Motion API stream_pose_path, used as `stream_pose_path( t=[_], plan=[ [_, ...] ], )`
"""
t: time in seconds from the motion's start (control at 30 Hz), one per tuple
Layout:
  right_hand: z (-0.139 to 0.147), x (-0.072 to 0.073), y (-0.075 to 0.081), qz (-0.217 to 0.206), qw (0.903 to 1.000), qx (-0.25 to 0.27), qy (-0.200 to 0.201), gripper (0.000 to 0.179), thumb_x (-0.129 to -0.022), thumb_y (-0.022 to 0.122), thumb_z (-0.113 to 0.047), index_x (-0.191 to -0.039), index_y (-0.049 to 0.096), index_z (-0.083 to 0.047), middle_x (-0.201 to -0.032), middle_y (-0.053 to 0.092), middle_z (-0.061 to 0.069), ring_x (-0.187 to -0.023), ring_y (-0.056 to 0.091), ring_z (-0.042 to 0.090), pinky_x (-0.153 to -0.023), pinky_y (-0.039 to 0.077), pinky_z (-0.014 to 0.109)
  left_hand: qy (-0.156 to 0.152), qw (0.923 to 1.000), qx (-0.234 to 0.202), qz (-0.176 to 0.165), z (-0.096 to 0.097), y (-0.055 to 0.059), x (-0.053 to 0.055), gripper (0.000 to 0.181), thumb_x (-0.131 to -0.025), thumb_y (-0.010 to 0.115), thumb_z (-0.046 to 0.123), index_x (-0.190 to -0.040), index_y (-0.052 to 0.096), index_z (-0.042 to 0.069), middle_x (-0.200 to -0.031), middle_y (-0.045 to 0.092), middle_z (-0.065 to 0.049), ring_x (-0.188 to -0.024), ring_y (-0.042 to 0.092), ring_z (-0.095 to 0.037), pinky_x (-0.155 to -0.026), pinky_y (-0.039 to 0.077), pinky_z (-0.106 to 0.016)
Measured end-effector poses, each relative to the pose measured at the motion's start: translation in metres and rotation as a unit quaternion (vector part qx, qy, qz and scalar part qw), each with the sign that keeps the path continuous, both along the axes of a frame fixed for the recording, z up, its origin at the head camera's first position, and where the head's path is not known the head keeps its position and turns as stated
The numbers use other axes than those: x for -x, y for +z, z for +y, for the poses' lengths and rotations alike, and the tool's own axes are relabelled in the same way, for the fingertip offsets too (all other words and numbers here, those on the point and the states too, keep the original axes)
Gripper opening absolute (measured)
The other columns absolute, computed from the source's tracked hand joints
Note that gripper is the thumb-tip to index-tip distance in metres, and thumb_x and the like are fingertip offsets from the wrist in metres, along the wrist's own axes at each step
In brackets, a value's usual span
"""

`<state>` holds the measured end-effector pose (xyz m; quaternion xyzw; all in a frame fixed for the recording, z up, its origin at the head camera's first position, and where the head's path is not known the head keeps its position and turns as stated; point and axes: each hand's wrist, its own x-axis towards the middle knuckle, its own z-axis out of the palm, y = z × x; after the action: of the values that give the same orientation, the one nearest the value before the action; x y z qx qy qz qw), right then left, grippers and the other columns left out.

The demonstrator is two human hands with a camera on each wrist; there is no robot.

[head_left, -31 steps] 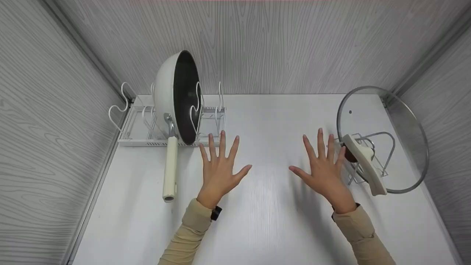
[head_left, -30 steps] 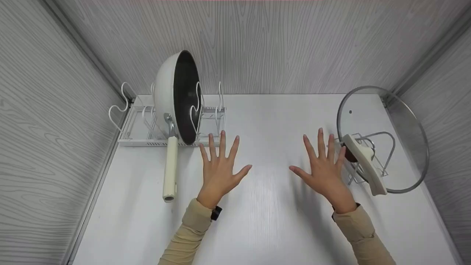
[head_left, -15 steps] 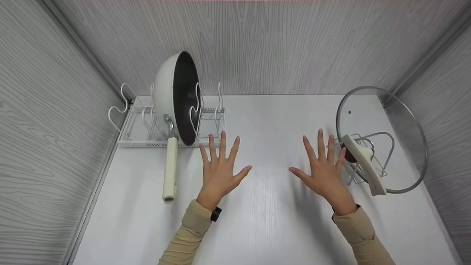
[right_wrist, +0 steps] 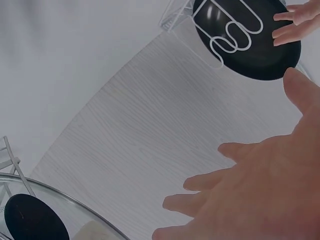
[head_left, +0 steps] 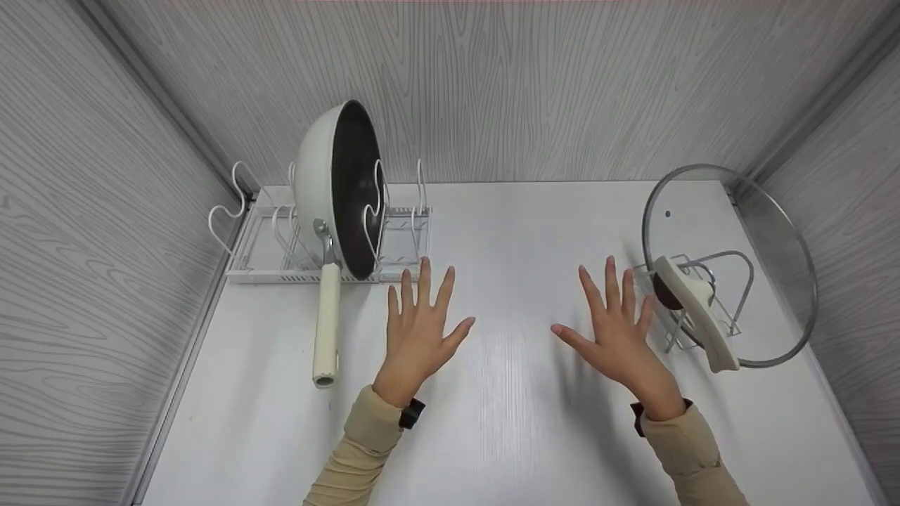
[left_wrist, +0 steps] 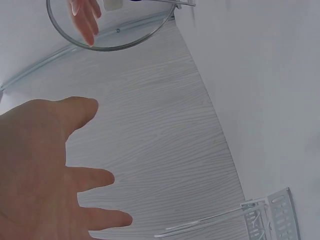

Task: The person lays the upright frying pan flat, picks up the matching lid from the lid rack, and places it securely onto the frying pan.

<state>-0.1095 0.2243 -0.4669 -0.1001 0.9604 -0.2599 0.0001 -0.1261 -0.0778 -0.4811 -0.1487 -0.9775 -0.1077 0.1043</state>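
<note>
My left hand (head_left: pixel 416 344) is held over the white table with its fingers spread, holding nothing. It is nearest to a white frying pan (head_left: pixel 314 169) with a dark inside and a cream handle (head_left: pixel 325 323), which stands on edge in a white wire rack (head_left: pixel 253 275). My right hand (head_left: pixel 622 344), also spread and holding nothing, is just left of a glass lid (head_left: pixel 766 281). That lid leans on a small wire stand (head_left: pixel 745 295), its cream handle (head_left: pixel 696 316) facing me. In the right wrist view, the pan's dark inside (right_wrist: pixel 260 55) shows behind the wire loops.
Grey wood-grain panels rise behind the white table (head_left: pixel 506 422) and on both sides: the back panel (head_left: pixel 492 84), left panel (head_left: pixel 84 281) and right panel (head_left: pixel 861 246). Between the rack and the lid lies bare tabletop.
Both hands have drawn back slightly toward me, and their fingers have come a little closer together. The pan, rack and lid stay where they were.
</note>
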Motion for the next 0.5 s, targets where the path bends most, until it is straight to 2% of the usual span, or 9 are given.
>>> stream_pose_path(
  t=[0.17,0.3,0.5],
  plan=[
    [-0.001,0.000,0.002,-0.025,0.9988,0.042,0.007,0.093,-0.094,0.061,-0.053,-0.160,0.007,-0.017,-0.163,-0.018,0.016,-0.146,-0.023,0.040,-0.107,-0.015,0.072,-0.004,0.9997,-0.015,-0.020,-0.003,0.002,-0.004,0.075,-0.097,0.050,0.058,-0.156,0.032,0.015,-0.159,0.023,-0.024,-0.141,0.028,-0.051,-0.110,0.026,-0.067],
    [-0.002,-0.001,0.005,-0.048,0.9949,0.087,0.016,0.092,-0.096,0.060,-0.049,-0.160,0.004,-0.015,-0.163,-0.018,0.016,-0.147,-0.021,0.039,-0.108,-0.014,0.071,-0.011,0.9979,-0.046,-0.043,-0.006,0.001,-0.006,0.074,-0.098,0.049,0.057,-0.155,0.034,0.012,-0.158,0.026,-0.024,-0.140,0.030,-0.051,-0.110,0.026,-0.067],
    [-0.008,-0.005,0.008,-0.078,0.9840,0.158,0.022,0.090,-0.097,0.059,-0.046,-0.160,0.004,-0.013,-0.164,-0.012,0.013,-0.149,-0.014,0.038,-0.109,-0.006,0.073,-0.025,0.9898,-0.110,-0.087,-0.016,-0.005,-0.011,0.072,-0.099,0.050,0.054,-0.154,0.035,0.010,-0.156,0.030,-0.024,-0.137,0.035,-0.051,-0.109,0.028,-0.066]
  ],
)
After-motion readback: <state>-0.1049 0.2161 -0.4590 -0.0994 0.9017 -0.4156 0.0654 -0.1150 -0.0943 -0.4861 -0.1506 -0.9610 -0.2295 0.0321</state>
